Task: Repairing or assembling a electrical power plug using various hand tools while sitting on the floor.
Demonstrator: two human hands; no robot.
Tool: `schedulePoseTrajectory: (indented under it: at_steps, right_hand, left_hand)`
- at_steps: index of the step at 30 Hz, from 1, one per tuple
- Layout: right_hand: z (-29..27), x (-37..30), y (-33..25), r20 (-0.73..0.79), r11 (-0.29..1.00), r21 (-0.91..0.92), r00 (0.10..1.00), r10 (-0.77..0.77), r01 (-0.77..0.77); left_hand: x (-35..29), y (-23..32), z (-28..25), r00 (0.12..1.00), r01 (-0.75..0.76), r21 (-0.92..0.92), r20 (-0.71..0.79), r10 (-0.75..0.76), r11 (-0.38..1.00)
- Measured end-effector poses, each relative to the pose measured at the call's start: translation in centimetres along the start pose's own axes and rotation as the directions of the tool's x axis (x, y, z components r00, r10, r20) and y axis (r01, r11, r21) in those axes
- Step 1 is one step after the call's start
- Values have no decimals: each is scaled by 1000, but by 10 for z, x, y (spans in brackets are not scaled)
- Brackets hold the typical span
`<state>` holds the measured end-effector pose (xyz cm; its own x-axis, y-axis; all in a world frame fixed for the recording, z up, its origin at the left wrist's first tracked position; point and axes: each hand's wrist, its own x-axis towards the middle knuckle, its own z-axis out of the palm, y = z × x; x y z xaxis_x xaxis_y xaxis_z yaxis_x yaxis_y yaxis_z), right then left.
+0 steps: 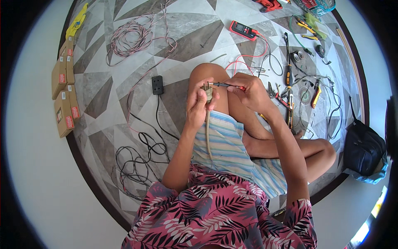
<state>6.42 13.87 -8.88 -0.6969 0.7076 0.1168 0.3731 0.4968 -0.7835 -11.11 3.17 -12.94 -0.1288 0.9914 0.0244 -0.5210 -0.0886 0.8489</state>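
My left hand (195, 103) is closed around a beige plug (208, 93), its metal pins facing up and away from me. The plug's thick beige cord (208, 137) runs down over my striped shorts. In my right hand (253, 92) is a slim test probe (224, 84), black with a red part by the fingers. Its thin metal tip points left and reaches the plug's pins; I cannot tell if they touch. Beyond my knee lies a red and black multimeter (243, 30), with red and black leads trailing toward my right hand. Where they end is hidden.
A black socket block (157, 84) lies left of my knee, its black cable (134, 164) looped nearby. Coiled twin wire (132, 35) is farther off. Pliers, a screwdriver (288, 74) and more cables spread at right. Brown boxes (64, 112) line the left wall; a black bag (365, 147) sits right.
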Motion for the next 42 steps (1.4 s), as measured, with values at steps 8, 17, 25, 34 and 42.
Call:
schedulePoseTrajectory:
  at_steps: [8,17,25,34,42]
  right_hand:
    - [11,0,4,21,995,90,999,-47,45]
    - [16,-13,-16,-212,994,-39,973,90,-100]
    - [26,-121,-52,19,995,89,999,47,-48]
    - [50,-171,-61,63,972,235,998,-17,2]
    - [61,-182,-82,111,975,98,975,190,-201]
  left_hand:
    - [0,-7,-8,999,53,-83,-3,-53,995]
    - [10,-13,-16,997,65,-37,32,-64,997]
    - [16,-7,-10,989,31,-50,-143,-38,998]
    - [11,-9,-13,993,-6,-35,-115,2,999]
    - [11,-9,-11,992,-14,-48,-126,8,999]
